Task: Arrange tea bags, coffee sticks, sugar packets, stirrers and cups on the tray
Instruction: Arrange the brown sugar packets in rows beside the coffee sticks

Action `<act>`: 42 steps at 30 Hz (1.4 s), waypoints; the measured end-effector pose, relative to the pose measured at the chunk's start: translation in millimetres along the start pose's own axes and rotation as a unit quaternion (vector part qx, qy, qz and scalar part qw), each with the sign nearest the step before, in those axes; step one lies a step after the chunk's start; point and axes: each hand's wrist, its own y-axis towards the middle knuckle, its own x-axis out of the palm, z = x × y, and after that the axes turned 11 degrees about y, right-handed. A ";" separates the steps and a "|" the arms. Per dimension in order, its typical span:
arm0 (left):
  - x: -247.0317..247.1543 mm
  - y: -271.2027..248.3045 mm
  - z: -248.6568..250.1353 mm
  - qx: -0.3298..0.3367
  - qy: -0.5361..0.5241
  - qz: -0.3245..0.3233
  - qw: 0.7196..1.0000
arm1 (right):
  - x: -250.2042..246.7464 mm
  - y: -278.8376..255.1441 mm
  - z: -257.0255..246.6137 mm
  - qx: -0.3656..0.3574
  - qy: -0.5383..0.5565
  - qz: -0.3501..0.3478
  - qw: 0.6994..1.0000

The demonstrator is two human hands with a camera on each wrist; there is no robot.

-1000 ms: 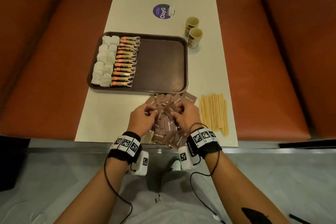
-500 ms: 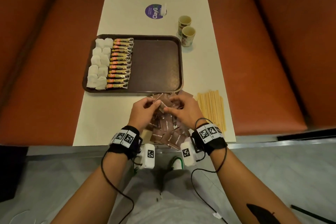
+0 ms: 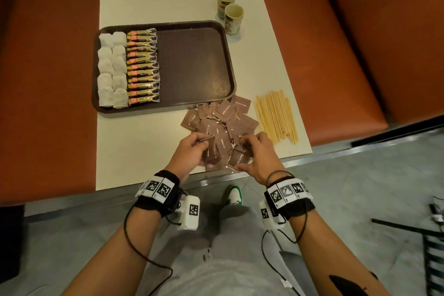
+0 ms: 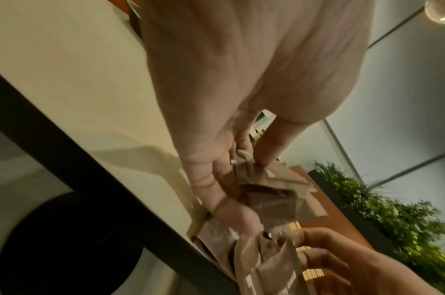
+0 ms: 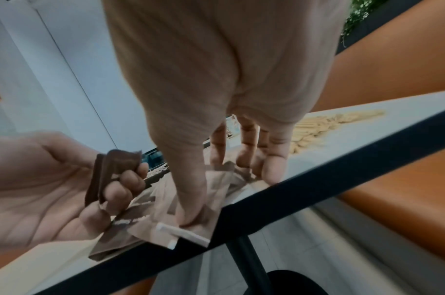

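Sugar packets (image 3: 223, 125), small flat brown paper sachets, lie in a loose overlapping heap at the near edge of the pale counter (image 3: 134, 146), some of them right at its lip, where both hands can sort them before they go to the tray. The left hand (image 3: 192, 149) is turned palm-in above the heap's left side, its fingers (image 5: 125, 183) curled around a thin stack of packets stood on edge; that looks like a way of squaring up a bundle so it can be laid down as one neat row. The right hand (image 3: 257, 154) is palm-down over the heap's right side, thumb pressing a packet at the counter's lip and fingertips bent onto others. I judge it to be working a packet loose for the stack, but I cannot tell if it has one pinched.

Just right of the heap, near the right edge, a bundle of pale wooden stirrers (image 3: 276, 115) lies roughly aligned. Beyond the heap sits the dark brown rectangular plastic tray (image 3: 199, 67), close to the left edge. White square tea bags (image 3: 111, 69) fill two columns on its left, gold-and-orange coffee sticks (image 3: 143, 67) a column beside them, leaving its right half bare. Two small patterned paper cups (image 3: 230, 11) stand past its far right corner.
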 end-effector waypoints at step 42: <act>-67.0 4.8 25.8 0.030 -0.162 0.002 0.986 | 36.8 53.2 -101.2 -0.067 0.163 0.068 0.982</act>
